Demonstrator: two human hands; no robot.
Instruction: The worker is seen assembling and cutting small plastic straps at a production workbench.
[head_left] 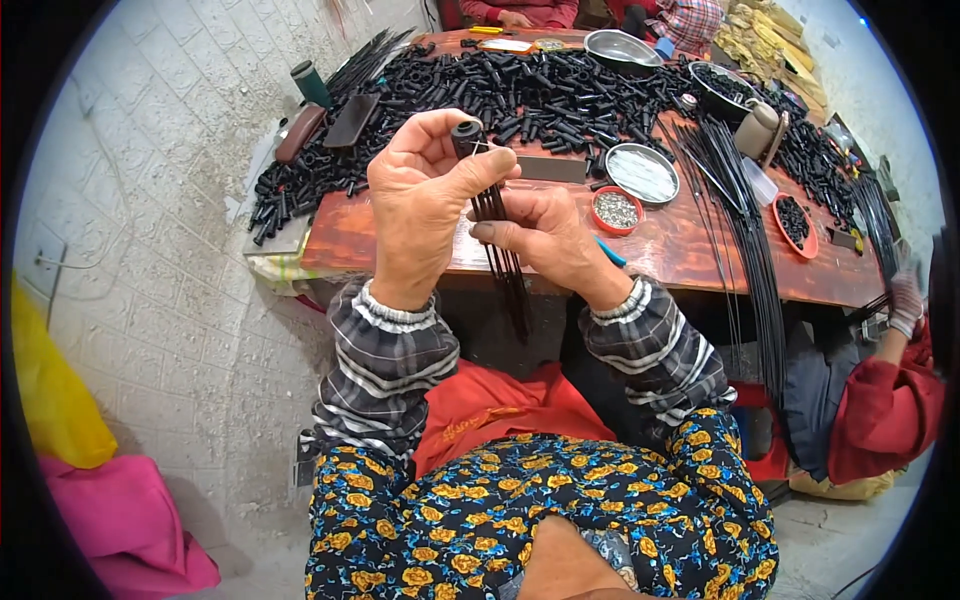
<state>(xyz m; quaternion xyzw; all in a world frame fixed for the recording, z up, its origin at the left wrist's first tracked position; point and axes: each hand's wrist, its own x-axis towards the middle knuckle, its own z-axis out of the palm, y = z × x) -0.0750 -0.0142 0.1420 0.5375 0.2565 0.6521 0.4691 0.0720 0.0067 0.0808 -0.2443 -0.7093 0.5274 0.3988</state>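
In front of me, above the table's near edge, my left hand (412, 210) grips a short black tubular part (466, 136) with a hole in its top end. A bundle of thin black rods (511, 290) hangs down from beneath it. My right hand (553, 238) is closed around the upper part of these rods, its thumb across them. Near the tube's top, by my left thumb, is a thin light glint, too small to name. Whether the rods are fixed to the tube is hidden by my fingers.
Heaped black tubular pieces (440, 90) cover much of the wooden table (345, 235). To the right are a red dish of small metal bits (617, 210), a round metal tray (642, 174) and long black rods (755, 250). A co-worker's gloved hand (906, 300) is at far right.
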